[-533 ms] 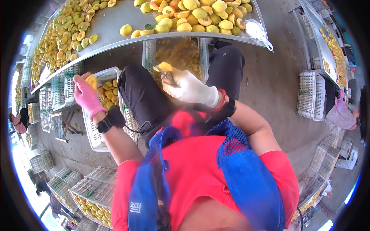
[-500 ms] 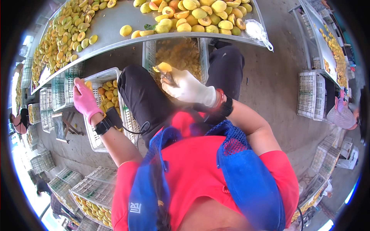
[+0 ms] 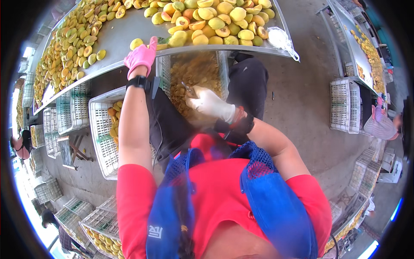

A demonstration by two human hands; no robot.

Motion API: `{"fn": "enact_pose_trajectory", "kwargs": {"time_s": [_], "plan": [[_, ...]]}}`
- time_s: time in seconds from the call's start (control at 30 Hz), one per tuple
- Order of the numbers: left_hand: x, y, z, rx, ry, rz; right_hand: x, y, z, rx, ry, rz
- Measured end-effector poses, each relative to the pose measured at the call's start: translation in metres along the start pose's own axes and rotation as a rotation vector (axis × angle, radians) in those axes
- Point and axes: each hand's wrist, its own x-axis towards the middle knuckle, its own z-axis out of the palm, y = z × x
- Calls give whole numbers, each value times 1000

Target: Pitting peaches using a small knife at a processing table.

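Yellow stone fruit (image 3: 215, 25) lies heaped on the bench (image 3: 125, 29), where the left hand (image 3: 141, 58), grip loosely spread and seemingly empty, apparently selects a piece, the next move needing a pinch, while the right hand (image 3: 208, 102) clasps a metal tool (image 3: 187, 88).

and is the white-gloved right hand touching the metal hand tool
Touching: the head view shows the white-gloved right hand closed around the metal hand tool, its tip jutting out.
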Motion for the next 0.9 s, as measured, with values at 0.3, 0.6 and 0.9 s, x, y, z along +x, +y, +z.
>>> {"fn": "enact_pose_trajectory", "kwargs": {"time_s": [0.3,0.6,0.9], "plan": [[27,40,20,-103,-132,21,-21,3,-7,137,34,27],[0,11,42,-1423,-89,290,-31,-7,-15,84,85,18],[-112,12,27,-2068,-486,260,-35,-36,-11,-150,353,-472]]}}
